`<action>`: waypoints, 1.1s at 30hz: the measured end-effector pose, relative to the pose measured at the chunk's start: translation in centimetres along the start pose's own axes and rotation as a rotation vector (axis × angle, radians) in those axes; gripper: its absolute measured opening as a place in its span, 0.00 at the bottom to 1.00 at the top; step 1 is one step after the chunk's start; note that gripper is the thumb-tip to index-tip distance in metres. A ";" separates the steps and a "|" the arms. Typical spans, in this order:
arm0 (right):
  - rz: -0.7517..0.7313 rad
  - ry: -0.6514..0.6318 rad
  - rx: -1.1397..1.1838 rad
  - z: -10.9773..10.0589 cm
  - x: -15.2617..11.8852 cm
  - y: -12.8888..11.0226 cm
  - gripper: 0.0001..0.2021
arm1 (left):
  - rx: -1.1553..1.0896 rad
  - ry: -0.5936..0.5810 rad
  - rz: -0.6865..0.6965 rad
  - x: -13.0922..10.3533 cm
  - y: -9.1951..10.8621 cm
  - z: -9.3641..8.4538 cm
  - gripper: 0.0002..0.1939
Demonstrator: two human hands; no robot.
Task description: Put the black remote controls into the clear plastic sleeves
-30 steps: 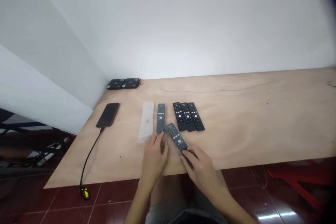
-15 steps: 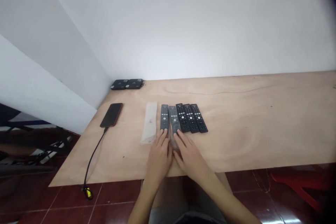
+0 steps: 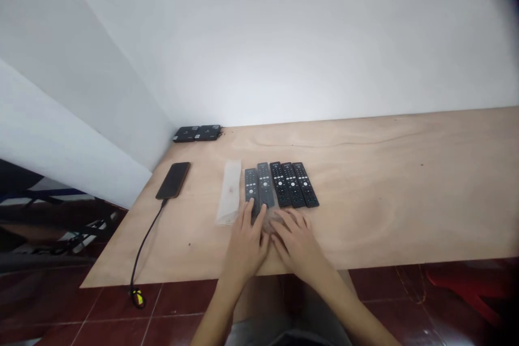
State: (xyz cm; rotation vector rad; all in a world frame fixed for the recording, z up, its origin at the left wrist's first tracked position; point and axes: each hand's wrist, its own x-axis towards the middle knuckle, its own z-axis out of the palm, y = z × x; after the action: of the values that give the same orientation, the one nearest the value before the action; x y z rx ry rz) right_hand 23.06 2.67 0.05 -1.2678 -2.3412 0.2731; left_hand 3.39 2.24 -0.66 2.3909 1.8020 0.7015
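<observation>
Two remote controls in clear plastic sleeves lie side by side in front of me: the left sleeved remote (image 3: 251, 184) and the right sleeved remote (image 3: 265, 184). My left hand (image 3: 247, 235) rests over their near ends, its spread fingertips touching both. My right hand (image 3: 298, 238) lies with fingers apart on the loose near end of the right plastic sleeve (image 3: 271, 219). Just to the right sit three bare black remotes, the nearest being one black remote (image 3: 280, 184). A flat, whitish plastic sleeve (image 3: 229, 192) lies left of my left hand.
A phone (image 3: 173, 180) lies at the left with a black cable (image 3: 142, 246) hanging over the table's front edge. Two black boxes (image 3: 197, 133) stand by the wall at the back left. The wooden table (image 3: 397, 189) stretches right. A red plastic object (image 3: 462, 286) is below it.
The right sleeved remote has slid away from me, and the left one has shifted slightly nearer. My left fingers have spread across both, while my right fingers have drawn back onto the sleeve's near end.
</observation>
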 end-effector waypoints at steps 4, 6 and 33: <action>-0.021 0.017 0.006 0.8 0.1 0.3 0.22 | -0.063 -0.036 0.038 1.1 -1.0 0.4 0.34; 0.009 0.059 -0.010 1.3 0.1 0.4 0.25 | -0.092 -0.052 0.040 1.8 -1.5 0.3 0.34; 0.102 0.177 0.310 -3.8 -8.1 5.7 0.08 | -0.133 0.050 0.246 1.7 -0.6 -1.0 0.19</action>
State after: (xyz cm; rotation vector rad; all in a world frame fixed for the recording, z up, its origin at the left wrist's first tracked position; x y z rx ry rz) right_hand 32.94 -1.01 -1.22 -1.2057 -1.9973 0.5136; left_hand 2.80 3.75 0.57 2.5500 1.4395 0.8809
